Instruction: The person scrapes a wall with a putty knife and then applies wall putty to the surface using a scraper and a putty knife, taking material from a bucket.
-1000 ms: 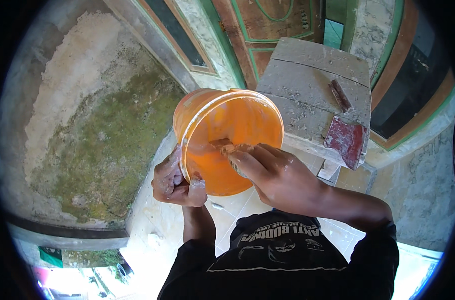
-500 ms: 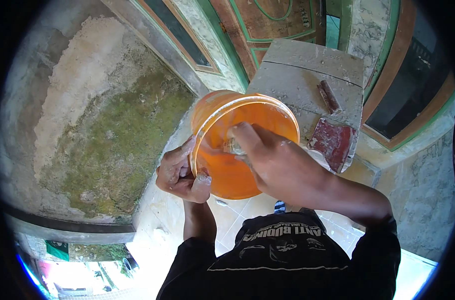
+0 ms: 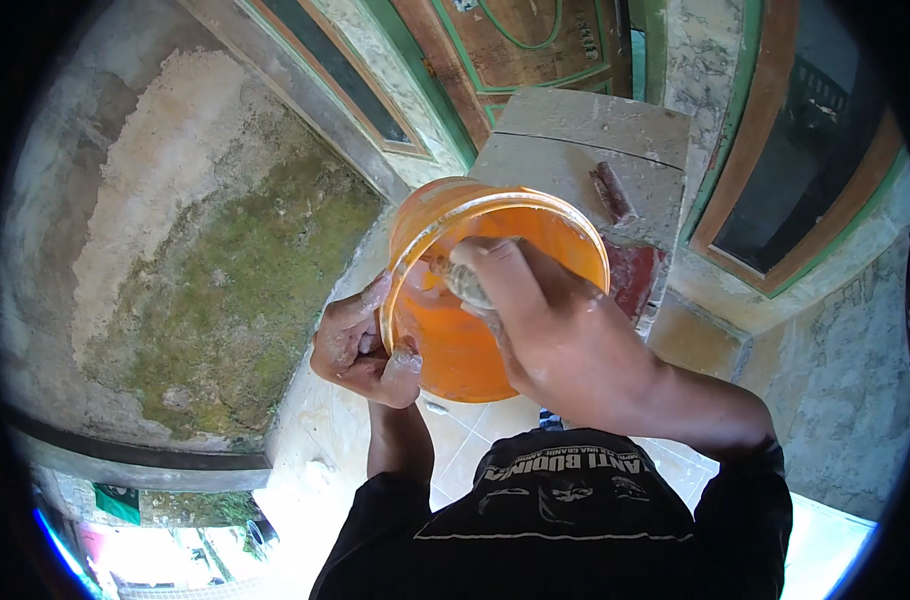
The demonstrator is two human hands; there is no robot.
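An orange bucket [image 3: 455, 350], its rim smeared with white, is tipped so that its mouth faces me. My left hand [image 3: 363, 345] grips the left side of the rim, its fingers streaked with pale plaster-like residue. Inside the mouth, my right hand [image 3: 545, 320] is closed around a short, whitish, crusted object [image 3: 469, 285] like a tool handle; its exact kind is unclear. That object's far end points at the bucket's inner left wall. My right hand hides part of the bucket's inside.
Behind the bucket stands a dusty grey wooden table [image 3: 575, 130]. On it lie a reddish-brown bar-like piece [image 3: 613, 195] and a dark red, white-smeared slab [image 3: 633, 280], partly covered by the bucket. Mossy concrete [image 3: 235, 300] lies left; a wooden door [image 3: 520, 55] and windows stand beyond.
My right hand has shifted slightly within the bucket, and more of the whitish object shows. The table appears further left, with more of the red slab covered. My left hand keeps its hold.
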